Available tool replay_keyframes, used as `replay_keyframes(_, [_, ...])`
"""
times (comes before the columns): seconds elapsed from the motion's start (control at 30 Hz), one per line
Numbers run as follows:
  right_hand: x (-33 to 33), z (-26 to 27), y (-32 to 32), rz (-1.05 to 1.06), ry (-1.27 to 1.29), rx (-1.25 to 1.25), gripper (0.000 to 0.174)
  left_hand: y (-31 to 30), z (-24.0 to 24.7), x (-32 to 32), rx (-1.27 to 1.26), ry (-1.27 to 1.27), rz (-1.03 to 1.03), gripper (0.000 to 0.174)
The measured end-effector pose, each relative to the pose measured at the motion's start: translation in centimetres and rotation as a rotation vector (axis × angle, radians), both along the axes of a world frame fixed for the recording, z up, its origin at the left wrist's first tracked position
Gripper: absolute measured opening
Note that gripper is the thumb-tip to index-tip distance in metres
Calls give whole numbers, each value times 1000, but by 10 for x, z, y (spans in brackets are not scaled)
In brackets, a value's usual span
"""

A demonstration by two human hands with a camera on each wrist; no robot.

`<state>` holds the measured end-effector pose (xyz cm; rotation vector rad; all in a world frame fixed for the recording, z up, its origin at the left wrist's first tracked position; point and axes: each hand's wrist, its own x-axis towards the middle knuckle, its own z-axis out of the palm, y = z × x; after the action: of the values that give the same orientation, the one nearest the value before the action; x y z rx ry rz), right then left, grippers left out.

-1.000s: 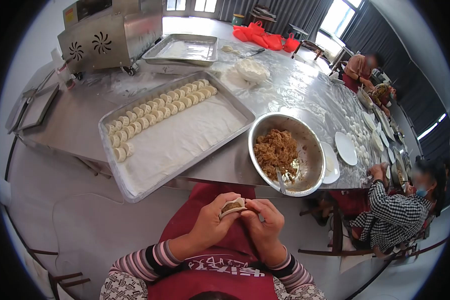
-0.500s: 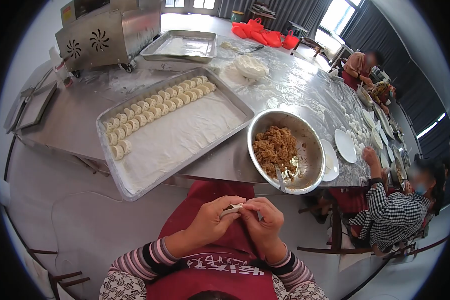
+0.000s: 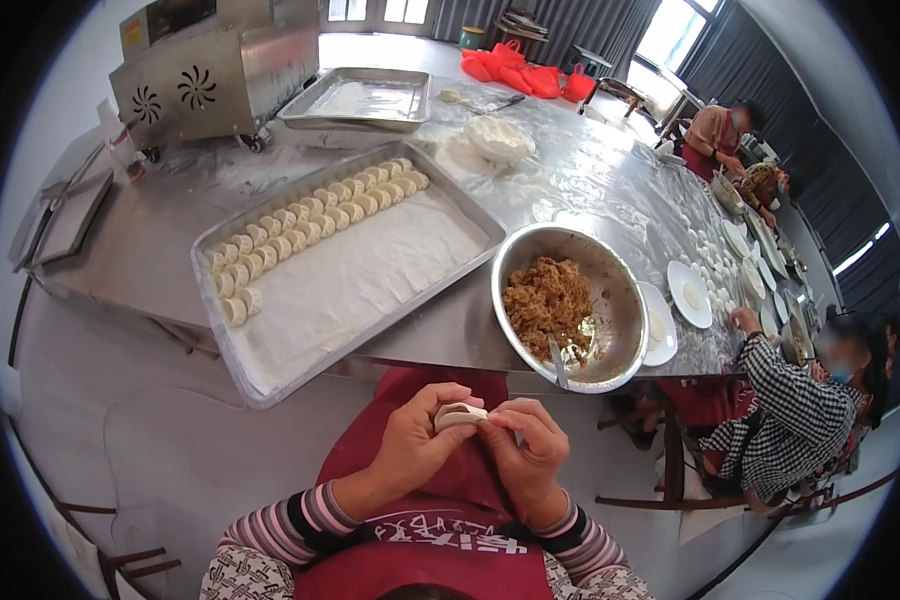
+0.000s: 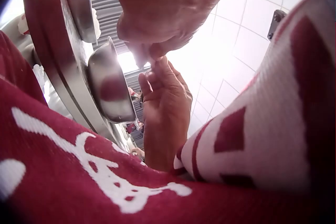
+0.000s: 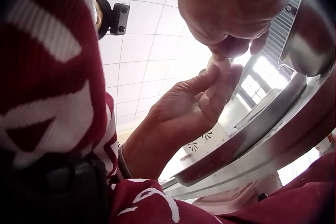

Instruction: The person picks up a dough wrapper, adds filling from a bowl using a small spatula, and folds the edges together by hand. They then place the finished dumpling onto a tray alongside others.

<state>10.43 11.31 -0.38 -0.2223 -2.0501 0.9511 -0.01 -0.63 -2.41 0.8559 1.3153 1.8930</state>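
Observation:
Over the lap of a maroon apron, the left hand [image 3: 417, 440] cradles a half-folded dumpling [image 3: 458, 416], its thumb along the near side and fingers along the far side. The right hand [image 3: 526, 450] pinches the dumpling's right end between thumb and fingertips. A slit between the pale wrapper edges still gapes on the left part. In the left wrist view the right hand [image 4: 167, 113] meets the left at the fingertips. The right wrist view has the left hand [image 5: 184, 106] below, with the dumpling mostly hidden behind fingers.
A lined tray [image 3: 370, 285] with rows of finished dumplings lies ahead, beside a steel bowl [image 3: 625, 300] of brown filling with a utensil in it. White plates [image 3: 703, 312], a flour heap [image 3: 500, 140] and a steel machine [image 3: 205, 90] share the table. Another person [image 3: 790, 410] sits at right.
The wrapper's opening has narrowed, and the filling shown earlier is now mostly covered. The right fingers have shifted slightly along the edge. A round pale piece now lies on a white plate at right.

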Motion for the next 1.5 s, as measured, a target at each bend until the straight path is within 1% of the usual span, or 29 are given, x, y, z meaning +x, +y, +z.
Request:
replay_keyframes(0.13, [-4, 6, -3, -16, -40, -120, 15, 1, 2, 2, 20, -45, 76, 30])
replay_keyframes(0.2, [-2, 6, -3, 2, -63, -164, 15, 0, 4, 2, -52, 129, 106, 30])
replay_keyframes(0.23, [-2, 5, -2, 16, -74, -157, 16, -1, 6, 1, -52, 129, 105, 30])
replay_keyframes(0.3, [-1, 4, 0, 29, -85, -150, 18, -3, 12, -1, -85, 341, 131, 29])
replay_keyframes(0.33, [-1, 3, 2, 26, -78, -69, 19, -2, 11, -2, -86, 340, 131, 29])
replay_keyframes(0.37, [0, 2, 3, 22, -72, 10, 20, -2, 10, -3, -54, 424, 132, 31])
replay_keyframes(0.4, [0, 2, 2, 21, -74, 8, 20, -2, 10, -4, -22, 508, 133, 32])
replay_keyframes(0.43, [0, 3, 2, 8, -47, 5, 20, -2, 11, -6, -23, 506, 131, 32])
replay_keyframes(0.5, [-1, 3, 3, -7, -21, 2, 21, -3, 13, -10, 27, 678, 79, 33])
replay_keyframes(0.57, [0, 3, 7, 57, -3, 124, 22, -3, 15, -11, 25, 684, 83, 29])
replay_keyframes(0.63, [0, 4, 6, 54, 14, 128, 21, -3, 14, -6, 24, 691, 88, 26])
replay_keyframes(0.7, [-1, 4, 4, 51, 39, 136, 21, 0, 10, 5, 40, 68, 141, 25])
replay_keyframes(0.73, [-2, 3, 2, 27, 51, 99, 20, 0, 9, 4, 42, 71, 142, 25])
replay_keyframes(0.8, [-3, 4, -1, 6, 64, 63, 20, 0, 8, 3, 87, -33, 109, 27])
replay_keyframes(0.83, [-3, 6, -4, -20, 28, -9, 20, -1, 9, 3, 87, -33, 110, 27])
replay_keyframes(0.87, [-3, 7, -6, -45, -8, -81, 19, -2, 9, 2, 35, 69, 122, 29])
replay_keyframes(0.9, [-2, 6, -5, -46, -8, -82, 19, -3, 10, 1, -18, 170, 132, 30])
replay_keyframes(0.93, [-2, 4, -4, -20, -37, -55, 20, -3, 11, 1, -20, 169, 131, 30])
replay_keyframes(1.0, [-2, 3, 1, 5, -67, -28, 21, -2, 13, -1, -20, 557, 251, 33])
replay_keyframes(1.03, [-4, 5, 4, 13, -21, 116, 22, -2, 14, -2, -21, 556, 250, 33])
replay_keyframes(1.07, [-5, 6, 6, 22, 25, 259, 22, -2, 15, -4, 12, 654, 256, 34])
replay_keyframes(1.1, [-4, 5, 5, 22, 23, 257, 22, -2, 16, -5, 44, 751, 260, 35])
replay_keyframes(1.13, [-5, 5, 3, 18, 49, 236, 22, -3, 18, -7, 43, 750, 259, 35])
replay_keyframes(1.2, [-4, 5, 3, 14, 75, 216, 22, -5, 20, -11, 57, 892, 163, 37])
replay_keyframes(1.27, [-4, 5, 3, 30, 89, 307, 23, -6, 23, -11, 49, 926, 147, 36])
replay_keyframes(1.33, [-3, 5, 2, 41, 105, 270, 23, -7, 27, -9, 44, 963, 132, 35])
replay_keyframes(1.4, [-3, 4, 1, 55, 123, 236, 23, -7, 31, -1, 10, 591, 191, 37])
replay_keyframes(1.43, [-3, 2, 1, 35, 125, 203, 24, -7, 27, 2, 11, 593, 192, 37])
replay_keyframes(1.5, [-3, 1, -2, 15, 127, 171, 26, -4, 14, 6, 48, -100, 64, 40])
